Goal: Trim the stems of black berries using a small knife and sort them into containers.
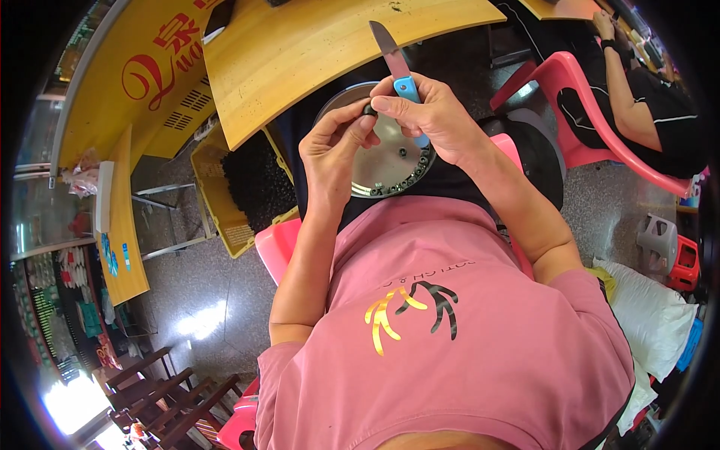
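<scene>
My left hand [334, 139] pinches a small dark rounded piece [368, 110] between thumb and fingertips. In my right hand [433, 116] is a folding knife [390, 51] with a blue handle, its blade pointing up and away from me. The right thumb reaches over to touch the dark piece or comes very close to it; which one I cannot tell. Below both hands a round shiny metal pan [367, 161] rests on my lap. Several small dark ring-like parts [409, 180] lie along its near rim, and one sits further in.
A yellow wooden table [300, 67] stands ahead. To the left, a yellow crate [217, 199] holds a heap of small black pieces [259, 180]. At the right are a pink plastic chair [581, 82], a co-worker's arm [626, 97] and white sacks [645, 307].
</scene>
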Available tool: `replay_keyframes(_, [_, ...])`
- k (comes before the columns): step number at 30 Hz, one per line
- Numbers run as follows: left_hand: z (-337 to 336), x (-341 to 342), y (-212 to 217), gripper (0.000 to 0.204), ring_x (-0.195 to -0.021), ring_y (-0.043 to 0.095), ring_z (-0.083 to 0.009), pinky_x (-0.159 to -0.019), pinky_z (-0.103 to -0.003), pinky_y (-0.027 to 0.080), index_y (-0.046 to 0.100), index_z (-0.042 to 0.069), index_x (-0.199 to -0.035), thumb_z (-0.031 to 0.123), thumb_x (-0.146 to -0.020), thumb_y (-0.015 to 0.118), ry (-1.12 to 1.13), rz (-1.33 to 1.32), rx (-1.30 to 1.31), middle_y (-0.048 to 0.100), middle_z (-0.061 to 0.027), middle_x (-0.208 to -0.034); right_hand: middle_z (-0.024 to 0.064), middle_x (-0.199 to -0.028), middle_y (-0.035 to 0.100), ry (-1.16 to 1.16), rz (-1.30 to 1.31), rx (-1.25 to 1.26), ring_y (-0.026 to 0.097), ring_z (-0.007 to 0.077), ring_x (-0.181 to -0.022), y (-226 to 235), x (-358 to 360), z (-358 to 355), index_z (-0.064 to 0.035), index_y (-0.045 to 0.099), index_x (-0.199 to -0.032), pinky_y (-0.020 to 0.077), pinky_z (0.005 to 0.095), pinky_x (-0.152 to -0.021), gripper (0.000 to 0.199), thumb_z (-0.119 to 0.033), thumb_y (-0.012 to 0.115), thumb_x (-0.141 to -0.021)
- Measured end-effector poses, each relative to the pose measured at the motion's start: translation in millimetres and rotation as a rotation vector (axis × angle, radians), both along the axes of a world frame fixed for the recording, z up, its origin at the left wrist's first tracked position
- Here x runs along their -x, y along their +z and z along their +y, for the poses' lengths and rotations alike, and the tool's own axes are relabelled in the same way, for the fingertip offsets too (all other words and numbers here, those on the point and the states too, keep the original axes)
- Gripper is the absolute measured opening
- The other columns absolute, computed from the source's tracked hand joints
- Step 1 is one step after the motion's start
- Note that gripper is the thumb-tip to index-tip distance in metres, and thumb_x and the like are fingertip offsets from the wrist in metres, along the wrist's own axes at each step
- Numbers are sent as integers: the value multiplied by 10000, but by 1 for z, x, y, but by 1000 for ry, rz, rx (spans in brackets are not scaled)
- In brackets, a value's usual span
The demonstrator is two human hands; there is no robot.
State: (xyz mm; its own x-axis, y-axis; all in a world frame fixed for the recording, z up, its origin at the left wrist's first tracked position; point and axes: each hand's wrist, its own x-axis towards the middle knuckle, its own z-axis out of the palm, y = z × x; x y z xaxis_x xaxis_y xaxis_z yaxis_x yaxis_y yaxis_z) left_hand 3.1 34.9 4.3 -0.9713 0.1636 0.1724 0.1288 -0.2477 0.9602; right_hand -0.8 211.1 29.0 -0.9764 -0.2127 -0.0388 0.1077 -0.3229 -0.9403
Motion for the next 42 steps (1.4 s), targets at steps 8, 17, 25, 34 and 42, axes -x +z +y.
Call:
replay_keyframes(8, [-4,3,4,199,-737,624,-141,-693,-257,485,655,-22,-1109,55,-929,690,-55,-138,-247,687,-77,-921,12,-784,629,-276,740,-576,549,95,-620,-18,6,-2,-8,659,-1037,434,262,-554,227,-225,661,-969])
replay_keyframes(17, [-11,3,5,175,-781,572,-135,-712,-264,456,621,16,-1105,57,-943,671,-134,-132,-375,641,-59,-902,95,-859,641,-309,952,-958,641,301,-696,-12,-1,-5,-45,639,-962,504,372,-596,120,-150,671,-912])
replay_keyframes(25, [-7,1,4,167,-779,566,-130,-720,-261,458,619,16,-1094,61,-942,672,-109,-87,-352,639,-59,-893,91,-854,641,-320,939,-982,656,300,-719,-10,-2,-5,-53,639,-974,516,368,-607,104,-124,668,-903])
replay_keyframes(34, [-13,1,3,193,-783,580,-136,-728,-263,462,621,-2,-1115,54,-938,674,-58,17,-221,652,-64,-902,75,-866,644,-325,995,-982,644,289,-705,-6,-2,-4,-70,630,-999,508,365,-597,150,-95,686,-862])
replay_keyframes(42, [-21,-10,16,178,-744,622,-137,-706,-256,479,635,2,-1081,52,-920,692,-200,-40,-295,671,-80,-869,101,-812,650,-467,865,-1050,630,258,-662,-34,16,2,-48,652,-978,511,344,-614,121,-142,685,-910])
